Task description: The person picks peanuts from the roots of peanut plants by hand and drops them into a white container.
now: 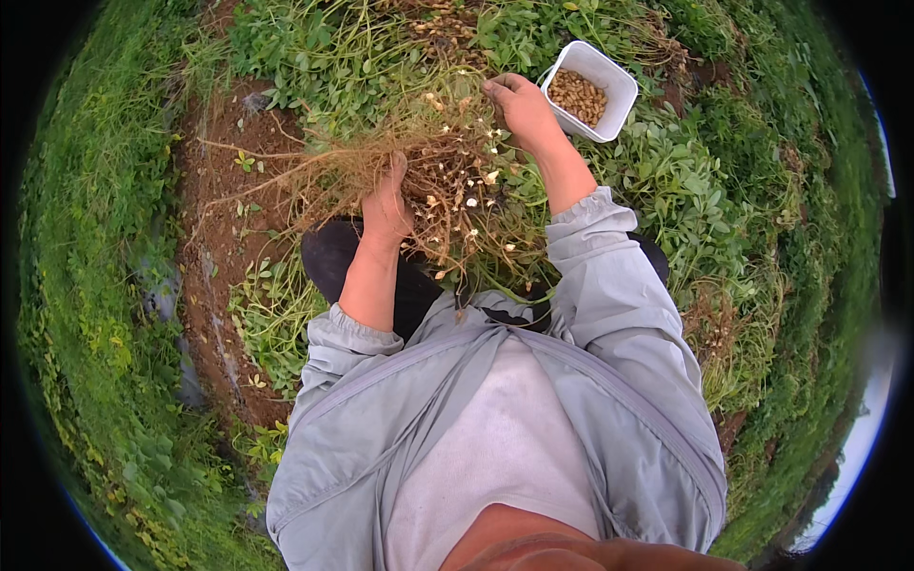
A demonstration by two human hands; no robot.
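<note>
My left hand is closed on a bundle of uprooted peanut plants, whose tangled brown roots spread over my lap and to the left. A few pale pods and whitish spots show among the roots. At the upper right edge of the bundle is my right hand, thumb and fingertips close together; whether a pod is between them cannot be told. Just right of that hand stands a white square plastic bucket, tilted in view, with peanuts in their shells in its bottom.
Pulled peanut plants lie right of me and beyond the bundle, with more pods at the top. On the left runs a strip of bare reddish soil, with wet-looking patches and dense green growth beyond it.
</note>
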